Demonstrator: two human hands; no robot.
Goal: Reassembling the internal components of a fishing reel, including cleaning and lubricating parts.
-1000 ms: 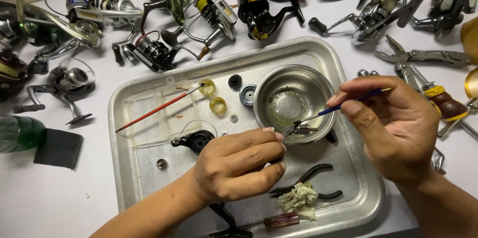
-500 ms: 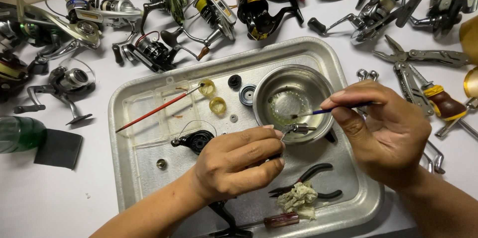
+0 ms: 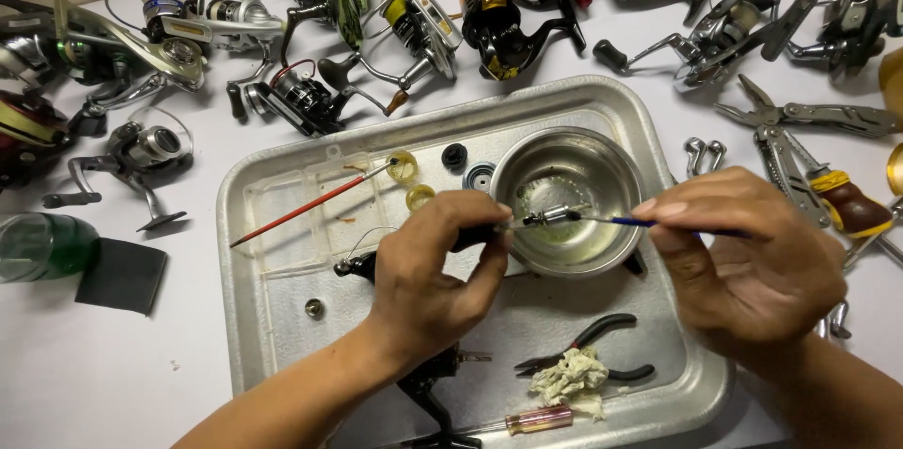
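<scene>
1. Your left hand [image 3: 428, 275] pinches a small silver metal shaft part [image 3: 546, 218] btwn thumb and forefinger, fingers closed tight round its near end; the far end sticks out over the round stainless steel bowl [image 3: 602, 167].
2. Your right hand [image 3: 752, 270] has its fingers closed on a thin blue-handled brush [image 3: 649, 221], held like a pen, tip touching the shaft's end.
3. Where it all sits: the shaft part hangs in the air above the bowl, which stands in the dented silver metal tray [image 3: 658, 383] on the white desk [image 3: 113, 383].
4. Handling, as I judge it: the shaft is light, stiff, prob. slick w/ the greenish fluid seen in the bowl. Grip it at the near, thicker end, not the brushed tip. Small enough to drop and lose, so keep it over the bowl.
5. The brush is light and a bit springy; hold near the middle of the handle, light pressure only.
6. Also in the tray: a red-handled brush [image 3: 310, 206], two yellowish translucent rings [image 3: 411, 181], black-handled pliers [image 3: 602, 346] w/ a crumpled rag [image 3: 569, 378] on them, and a clear yellowish-handled screwdriver [image 3: 536, 420].
7. Round the tray: many spinning fishing reels [image 3: 499, 7] at the back, and silver multi-tool pliers [image 3: 800, 115] at the right.
</scene>
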